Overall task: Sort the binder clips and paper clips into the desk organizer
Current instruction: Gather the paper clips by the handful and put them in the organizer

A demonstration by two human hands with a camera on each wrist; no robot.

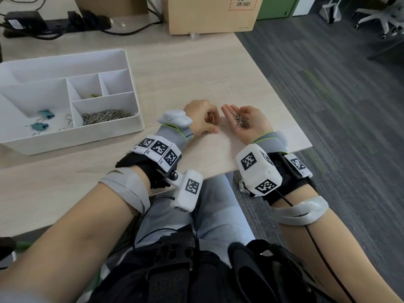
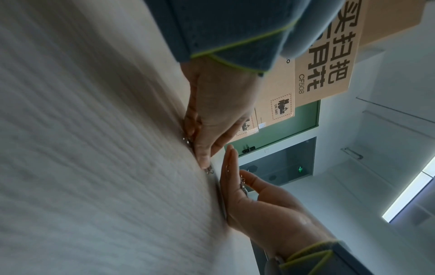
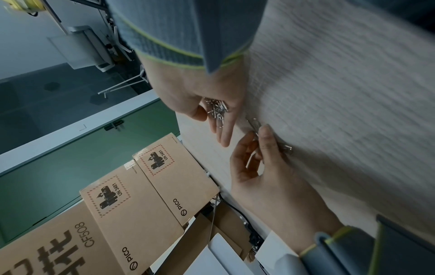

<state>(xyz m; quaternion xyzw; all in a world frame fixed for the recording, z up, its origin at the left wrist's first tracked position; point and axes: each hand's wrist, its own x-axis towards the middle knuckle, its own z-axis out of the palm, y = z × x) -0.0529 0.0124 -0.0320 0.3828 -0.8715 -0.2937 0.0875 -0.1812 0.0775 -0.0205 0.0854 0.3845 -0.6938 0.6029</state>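
My right hand [image 1: 237, 113] lies palm up near the table's front right edge, cupping a small pile of silver paper clips [image 1: 240, 120] on relaxed fingers; the pile shows again in the right wrist view [image 3: 216, 108]. Just left of it, my left hand [image 1: 213, 123] is curled over the tabletop, its thumb and forefinger pinching a loose paper clip [image 3: 254, 122]. Another clip [image 3: 288, 148] lies under that hand's palm side. The white desk organizer [image 1: 135, 99] stands at the left, holding paper clips [image 1: 107, 115] in its front right compartment and teal binder clips [image 1: 44, 114] in the left one.
Cardboard boxes [image 1: 209, 16] stand at the table's far edge, with a power strip and cables [image 1: 54, 25] behind the organizer. The table edge [image 1: 306, 145] runs close to my right wrist, with carpeted floor beyond. An office chair base [image 1: 380, 18] is far right.
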